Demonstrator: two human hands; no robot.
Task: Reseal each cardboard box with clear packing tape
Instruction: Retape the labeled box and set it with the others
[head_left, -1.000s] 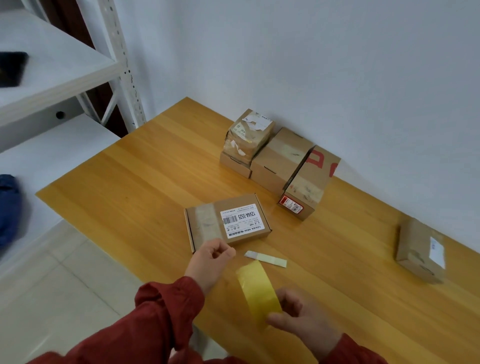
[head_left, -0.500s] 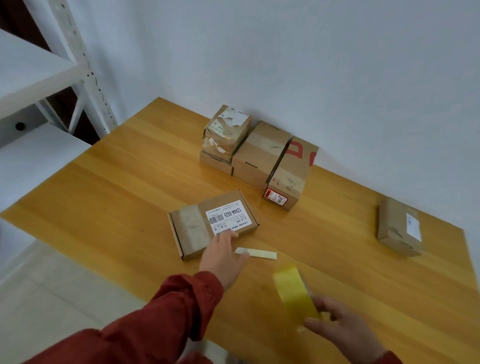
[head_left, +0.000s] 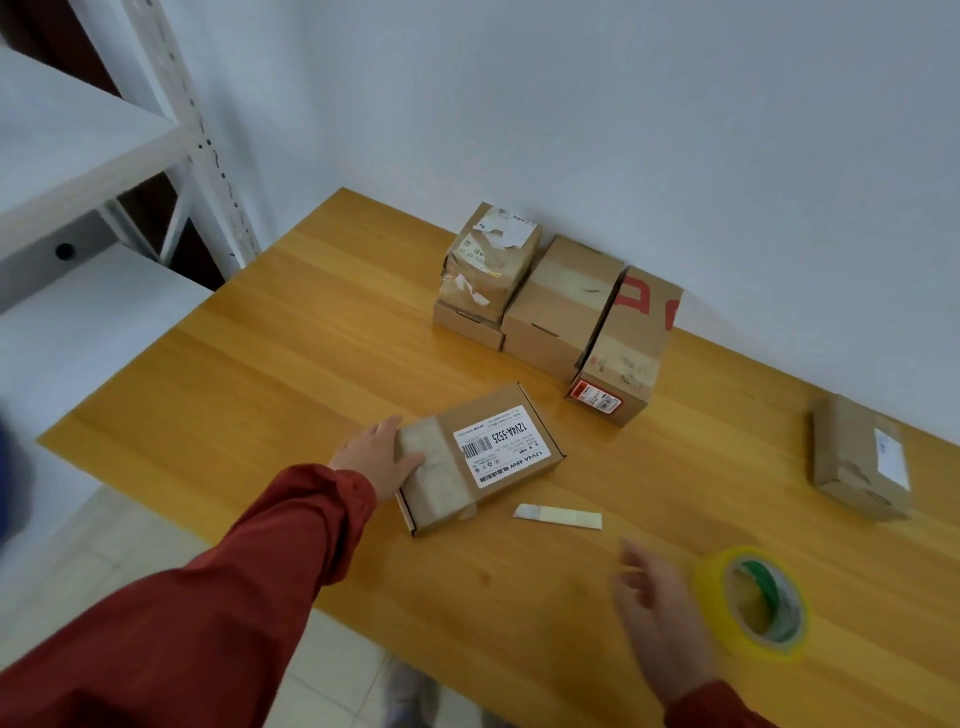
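Gripping the labelled box (head_left: 483, 457) by its 9 o'clock end with my left hand (head_left: 379, 460), right hand (head_left: 660, 613) slack-fingered and empty beside the tape roll (head_left: 753, 603) at 5 o'clock, I judge this one taped, others perhaps pending.

Yellow tape roll (head_left: 751, 603), green-lined core

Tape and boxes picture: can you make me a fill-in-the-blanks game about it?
1. The left hand holds the flat box that has a white ____ on top.
2. The tape roll lying on the table is ____ on the outside.
3. The right hand, beside the roll, holds ____.
Missing words: label; yellow; nothing.
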